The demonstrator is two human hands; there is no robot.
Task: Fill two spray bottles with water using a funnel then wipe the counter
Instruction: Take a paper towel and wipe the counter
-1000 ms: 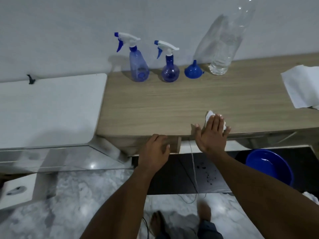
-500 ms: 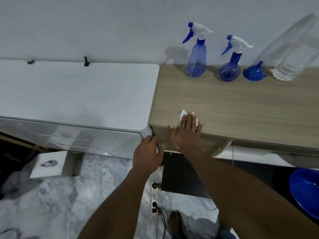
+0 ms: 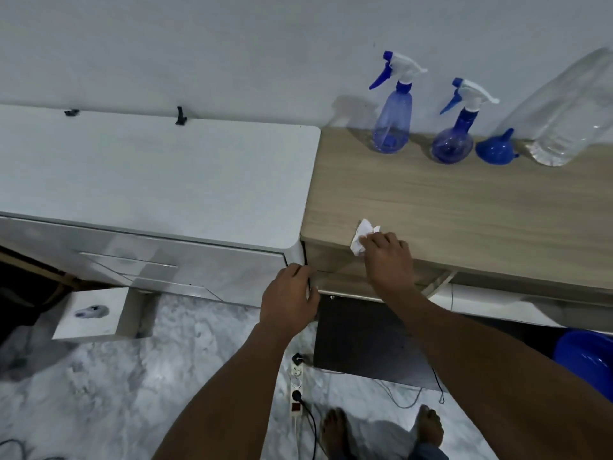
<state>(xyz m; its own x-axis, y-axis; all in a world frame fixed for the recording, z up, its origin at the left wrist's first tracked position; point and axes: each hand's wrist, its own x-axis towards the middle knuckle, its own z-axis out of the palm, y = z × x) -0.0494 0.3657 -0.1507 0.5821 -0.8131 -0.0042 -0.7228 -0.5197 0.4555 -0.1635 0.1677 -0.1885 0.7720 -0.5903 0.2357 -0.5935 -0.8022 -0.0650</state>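
Two blue spray bottles stand against the wall on the wooden counter (image 3: pixel 464 207): a tall one (image 3: pixel 393 127) and a round one (image 3: pixel 452 146). A blue funnel (image 3: pixel 496 149) sits upside down beside them, next to a big clear water bottle (image 3: pixel 564 121). My right hand (image 3: pixel 388 257) grips a crumpled white tissue (image 3: pixel 361 235) on the counter's front left corner, fingers curled over it. My left hand (image 3: pixel 288 298) hangs at the counter's front edge below that corner, fingers curled against the seam; whether it holds anything is unclear.
A white cabinet top (image 3: pixel 159 180) adjoins the counter on the left. A blue basin (image 3: pixel 587 356) sits under the counter at right. On the marble floor lie a power strip (image 3: pixel 297 390) with cables, and my bare feet.
My right hand slid the tissue leftward along the counter's front edge to its left corner, and its flat fingers have curled over the tissue. My left hand followed along the edge.
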